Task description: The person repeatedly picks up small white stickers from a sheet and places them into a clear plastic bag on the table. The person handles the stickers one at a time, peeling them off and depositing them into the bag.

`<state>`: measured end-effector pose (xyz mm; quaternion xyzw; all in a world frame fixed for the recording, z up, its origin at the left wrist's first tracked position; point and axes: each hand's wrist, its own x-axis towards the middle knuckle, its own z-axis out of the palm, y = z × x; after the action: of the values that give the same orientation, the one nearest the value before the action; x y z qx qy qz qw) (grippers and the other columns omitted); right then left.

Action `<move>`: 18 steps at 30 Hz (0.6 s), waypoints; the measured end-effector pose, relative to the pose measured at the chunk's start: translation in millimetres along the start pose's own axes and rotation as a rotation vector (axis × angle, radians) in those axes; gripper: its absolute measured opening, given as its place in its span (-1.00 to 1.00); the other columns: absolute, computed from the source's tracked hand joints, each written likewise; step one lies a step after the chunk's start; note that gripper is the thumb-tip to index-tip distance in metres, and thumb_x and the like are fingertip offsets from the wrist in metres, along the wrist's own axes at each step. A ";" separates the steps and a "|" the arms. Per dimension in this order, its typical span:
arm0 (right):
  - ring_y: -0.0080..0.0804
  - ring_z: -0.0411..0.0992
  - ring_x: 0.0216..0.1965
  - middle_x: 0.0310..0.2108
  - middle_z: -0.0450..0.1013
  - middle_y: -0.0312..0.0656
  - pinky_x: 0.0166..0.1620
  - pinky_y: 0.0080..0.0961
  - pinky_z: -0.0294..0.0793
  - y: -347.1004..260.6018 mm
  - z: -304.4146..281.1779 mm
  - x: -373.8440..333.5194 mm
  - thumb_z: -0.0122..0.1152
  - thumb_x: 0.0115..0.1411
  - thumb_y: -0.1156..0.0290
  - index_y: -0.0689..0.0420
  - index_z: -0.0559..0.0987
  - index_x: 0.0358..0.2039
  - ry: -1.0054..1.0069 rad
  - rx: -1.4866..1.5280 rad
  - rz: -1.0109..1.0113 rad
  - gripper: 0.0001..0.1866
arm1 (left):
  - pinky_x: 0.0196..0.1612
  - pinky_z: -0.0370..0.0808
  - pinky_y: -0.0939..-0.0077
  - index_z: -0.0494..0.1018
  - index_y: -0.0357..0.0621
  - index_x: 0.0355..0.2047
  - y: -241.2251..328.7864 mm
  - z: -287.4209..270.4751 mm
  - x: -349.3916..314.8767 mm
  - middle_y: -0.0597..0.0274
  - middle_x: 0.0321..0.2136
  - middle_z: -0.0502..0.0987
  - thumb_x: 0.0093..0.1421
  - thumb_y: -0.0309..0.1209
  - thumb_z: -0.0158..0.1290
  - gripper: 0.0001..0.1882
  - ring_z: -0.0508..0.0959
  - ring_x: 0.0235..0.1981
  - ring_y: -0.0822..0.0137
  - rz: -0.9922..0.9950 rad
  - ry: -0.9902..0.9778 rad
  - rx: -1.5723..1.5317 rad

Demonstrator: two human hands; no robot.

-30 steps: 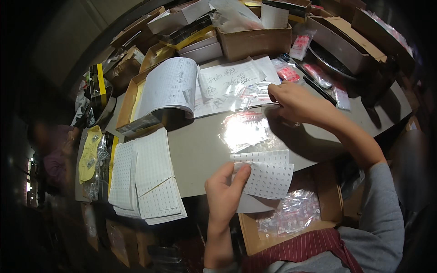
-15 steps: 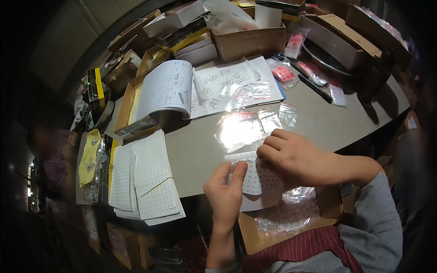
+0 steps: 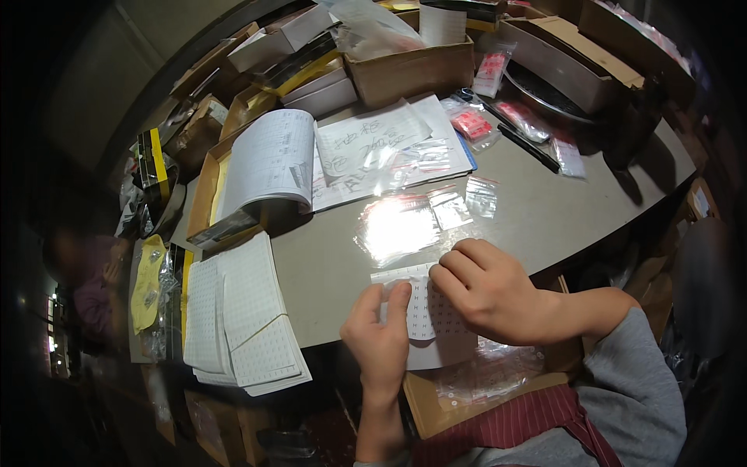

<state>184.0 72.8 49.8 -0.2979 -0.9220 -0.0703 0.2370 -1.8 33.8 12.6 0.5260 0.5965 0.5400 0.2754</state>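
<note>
My left hand (image 3: 376, 331) is closed on the left side of a white label sheet (image 3: 421, 313), thumb on top. The sheet is printed with rows of small dark marks, and its near part curls over a plain whitish sheet (image 3: 436, 353). My right hand (image 3: 489, 292) has its fingers bent down and pinched at the sheet's far edge; its fingertips are partly hidden. Both hands are at the near edge of the desk. Just beyond them lies a shiny pile of small clear zip bags (image 3: 398, 229), with another zip bag (image 3: 482, 198) to its right.
A banded stack of printed sheets (image 3: 261, 327) lies at left. Behind it are an open notebook (image 3: 268, 159) in a box and handwritten papers (image 3: 373, 148). Black pens (image 3: 529, 148) lie at right, and cardboard boxes (image 3: 408, 74) line the back. Below my hands sits an open carton (image 3: 436, 409) holding clear bags.
The view has shifted slightly. My right hand has come a little nearer to me, while my left hand keeps its grip on the label sheet.
</note>
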 end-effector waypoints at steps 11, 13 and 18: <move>-0.11 0.46 -0.23 -0.35 0.44 -0.10 -0.18 -0.28 0.49 45.3 -8.1 3.5 0.26 0.06 0.41 0.19 0.54 -0.36 0.002 0.451 0.080 -0.84 | -0.40 0.41 0.43 0.50 -0.41 -0.40 -7.1 -7.0 -0.9 0.07 -0.57 0.48 0.25 -0.44 0.26 -0.76 0.40 -0.53 0.39 -0.013 0.010 0.009; -0.10 0.54 -0.24 -0.36 0.53 -0.05 -0.16 -0.24 0.52 88.0 -12.8 9.8 0.29 0.11 0.31 0.21 0.61 -0.29 -0.064 0.546 0.399 -0.76 | -0.40 0.40 0.44 0.50 -0.41 -0.41 -5.7 -3.2 0.1 0.08 -0.57 0.47 0.25 -0.44 0.26 -0.76 0.38 -0.53 0.39 0.008 0.003 -0.011; -0.35 0.53 -0.39 -0.45 0.55 -0.09 -0.24 -0.40 0.49 145.0 -20.5 27.0 0.26 0.15 0.38 0.30 0.64 -0.26 -0.438 0.463 0.603 -0.76 | -0.41 0.39 0.44 0.50 -0.42 -0.41 0.4 -0.7 3.7 0.08 -0.57 0.46 0.24 -0.46 0.26 -0.78 0.37 -0.54 0.38 0.036 -0.015 -0.012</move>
<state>257.5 199.0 79.1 -0.5008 -0.8137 0.2753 0.1062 -3.4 36.9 14.1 0.5391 0.5817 0.5446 0.2729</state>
